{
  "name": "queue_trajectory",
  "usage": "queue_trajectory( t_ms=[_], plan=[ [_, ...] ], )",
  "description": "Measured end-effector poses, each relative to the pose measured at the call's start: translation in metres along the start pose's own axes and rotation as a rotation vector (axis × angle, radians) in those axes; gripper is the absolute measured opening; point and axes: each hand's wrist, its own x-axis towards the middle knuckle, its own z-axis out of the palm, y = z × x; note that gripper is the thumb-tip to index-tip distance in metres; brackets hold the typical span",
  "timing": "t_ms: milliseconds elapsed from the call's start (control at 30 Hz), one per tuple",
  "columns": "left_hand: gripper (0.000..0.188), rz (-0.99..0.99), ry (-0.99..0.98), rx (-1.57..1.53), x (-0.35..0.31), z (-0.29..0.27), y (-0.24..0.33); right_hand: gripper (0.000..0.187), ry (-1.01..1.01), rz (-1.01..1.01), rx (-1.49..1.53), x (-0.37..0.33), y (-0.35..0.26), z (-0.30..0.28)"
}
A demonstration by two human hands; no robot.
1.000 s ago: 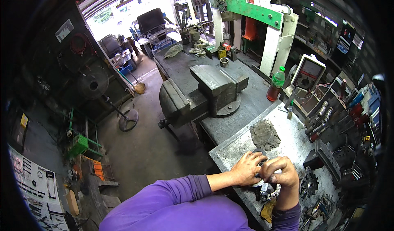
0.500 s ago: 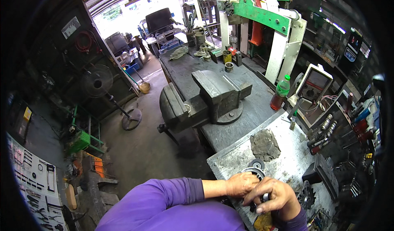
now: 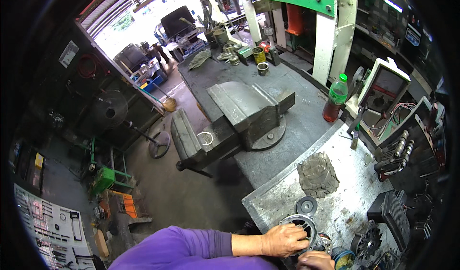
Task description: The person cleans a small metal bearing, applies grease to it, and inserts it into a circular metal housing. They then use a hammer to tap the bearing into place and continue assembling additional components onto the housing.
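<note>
My left hand [image 3: 284, 240] is closed, its curled fingers on a round, open metal housing [image 3: 298, 217] with a ring-shaped rim. Close to it at the lower edge is my right hand [image 3: 316, 261], partly cut off by the picture. Its fingers are bent together, and what they hold is hidden. A dark grooved pulley [image 3: 306, 205] lies just beyond the housing. Beside my right hand sits a round part with a blue rim [image 3: 344, 259]. Farther right on the metal-topped bench [image 3: 268, 200] is a dark finned fan wheel [image 3: 369, 239].
A crumpled grey rag [image 3: 318, 174] lies beyond the pulley. A big bench vise [image 3: 249, 111] stands on the dark workbench [image 3: 297, 90]. To the right are a green-capped bottle [image 3: 335, 99], a brush [image 3: 355, 138], a meter in a white case [image 3: 383, 90] and a black box [image 3: 389, 219].
My right hand has moved down toward the lower edge, uncovering more of the housing and the parts beside it. The view has shifted, and the shiny-ended thing in my right hand no longer shows.
</note>
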Motion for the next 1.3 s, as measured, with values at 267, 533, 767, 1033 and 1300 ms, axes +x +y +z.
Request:
queue_trajectory(
  t_ms=[267,533,767,1033,1300],
  plan=[
    [0.024,-0.042,-0.011,-0.006,0.000,0.001,-0.002,0.018,0.613,-0.049,-0.014,-0.029,0.020,0.039],
    [0.022,-0.019,0.009,0.025,0.002,-0.001,-0.005,0.046,-0.446,0.154,0.144,-0.008,0.029,-0.048],
    [0.028,-0.009,0.007,-0.032,0.002,-0.001,-0.006,0.042,-1.030,0.119,0.245,0.056,0.012,-0.042],
    [0.024,-0.036,0.034,-0.067,0.001,0.002,-0.003,0.022,-0.565,-0.119,0.121,0.014,0.025,-0.038],
    [0.020,-0.028,0.018,-0.070,0.010,-0.013,0.000,0.018,-0.315,0.031,0.045,0.006,0.012,-0.026]
  ],
)
